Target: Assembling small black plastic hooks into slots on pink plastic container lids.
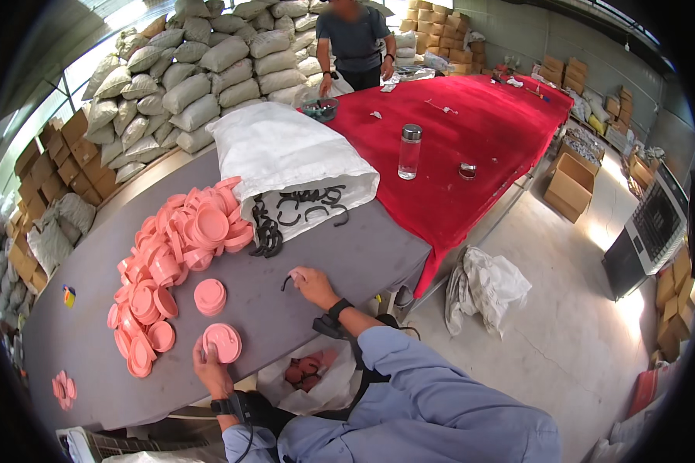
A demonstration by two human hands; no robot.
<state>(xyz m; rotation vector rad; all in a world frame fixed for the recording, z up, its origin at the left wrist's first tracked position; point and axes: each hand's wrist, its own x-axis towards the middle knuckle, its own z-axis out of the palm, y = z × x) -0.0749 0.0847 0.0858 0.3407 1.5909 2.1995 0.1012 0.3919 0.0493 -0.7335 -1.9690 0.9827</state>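
Pink lids [164,266] heaped on grey table [77,339]; left hand [212,376] gripping round pink piece [222,343] near table's front edge; white sack [286,147] (mouth open, black hooks [267,234] at lip); right hand [314,287] pinching black curved strip [287,281] near sack.

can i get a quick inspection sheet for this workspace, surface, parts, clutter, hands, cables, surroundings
surface: grey tabletop in front; red cloth beyond
parts: heap of pink round pieces; small pink stack apart from it; white sack lying open, black curved pieces in and spilling from its mouth
clutter: clear bottle upright on the cloth; crumpled white sheet or bag on the floor
left hand: grips the rim of a pink round piece
right hand: pinches a black curved piece
cables: dark cable by the left wrist
surroundings: piled sacks, open cardboard box, another person across the table
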